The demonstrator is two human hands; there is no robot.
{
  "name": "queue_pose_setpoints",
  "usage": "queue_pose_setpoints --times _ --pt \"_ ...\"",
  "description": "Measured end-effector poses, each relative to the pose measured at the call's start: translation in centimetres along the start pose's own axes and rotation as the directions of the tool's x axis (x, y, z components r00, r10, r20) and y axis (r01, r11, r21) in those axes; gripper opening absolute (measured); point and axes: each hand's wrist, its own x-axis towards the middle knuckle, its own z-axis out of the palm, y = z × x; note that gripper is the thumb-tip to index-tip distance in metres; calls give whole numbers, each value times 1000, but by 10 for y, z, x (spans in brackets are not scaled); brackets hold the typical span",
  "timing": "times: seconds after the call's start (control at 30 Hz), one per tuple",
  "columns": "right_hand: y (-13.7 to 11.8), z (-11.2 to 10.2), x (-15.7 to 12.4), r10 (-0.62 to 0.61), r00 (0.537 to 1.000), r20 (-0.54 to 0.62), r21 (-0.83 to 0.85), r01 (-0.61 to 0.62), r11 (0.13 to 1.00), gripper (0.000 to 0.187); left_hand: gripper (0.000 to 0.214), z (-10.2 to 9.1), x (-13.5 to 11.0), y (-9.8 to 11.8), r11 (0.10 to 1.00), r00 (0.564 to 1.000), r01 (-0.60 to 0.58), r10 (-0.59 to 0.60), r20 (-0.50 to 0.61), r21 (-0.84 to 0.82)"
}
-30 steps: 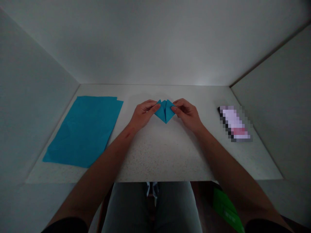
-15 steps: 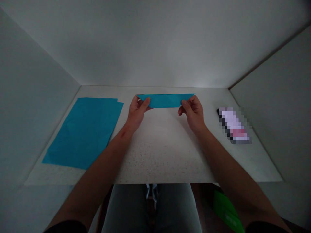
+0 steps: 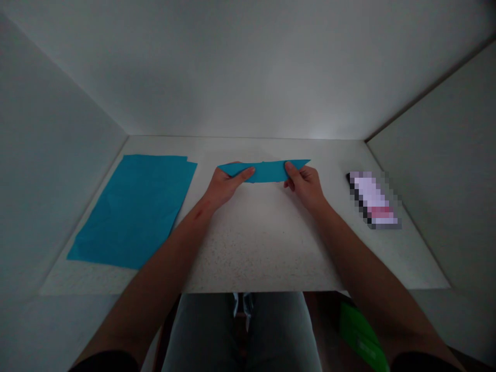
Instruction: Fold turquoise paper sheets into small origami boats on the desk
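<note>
A long, narrow folded piece of blue paper (image 3: 267, 171) with pointed ends is held low over the white speckled table (image 3: 263, 243), at its middle. My left hand (image 3: 227, 183) pinches the strip near its left end, thumb on top. Near the right end, my right hand (image 3: 306, 183) pinches it the same way. Both hands are closed on the paper.
A stack of flat blue paper sheets (image 3: 135, 206) lies on the left of the table. A blurred phone-like object (image 3: 374, 199) lies at the right. White walls close in the table at the left, back and right. Below the front edge are my knees and something green (image 3: 360, 336).
The paper went from a small kite-like shape to a long strip stretched between my hands. Since half a second ago the strip has come down and nearer to me.
</note>
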Motion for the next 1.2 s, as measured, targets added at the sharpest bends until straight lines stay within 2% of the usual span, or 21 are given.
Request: queue_pose_setpoints --times 0.1,0.2,0.5,0.6,0.8,0.87,1.03,1.2 --pt "5 -3 4 -6 995 -100 14 8 1000 76 54 -2 -1 5 1000 997 14 -15 71 7" --pt "10 -6 8 -32 988 -150 22 36 999 74 59 -2 0 3 1000 995 25 -25 95 -2" --pt "15 -28 18 -141 951 -274 35 157 987 57 75 1 5 -11 989 991 115 -108 76 -98" --pt "10 -33 18 -175 958 -229 61 194 979 41 73 2 7 -14 988 997 81 -79 18 -133" --pt "6 -39 12 -181 983 -6 80 181 980 46 70 -7 12 -19 994 978 -20 -3 -206 -107" --pt "8 -40 10 -181 981 74 77 176 981 45 68 -10 14 -20 995 968 -34 10 -249 -89" --pt "1 -41 0 -269 941 206 -38 282 959 35 67 -12 13 -16 997 970 -42 26 -244 -60" --pt "-30 -41 -25 -294 915 275 -230 360 904 29 65 -13 9 -9 996 971 -55 38 -235 -66"
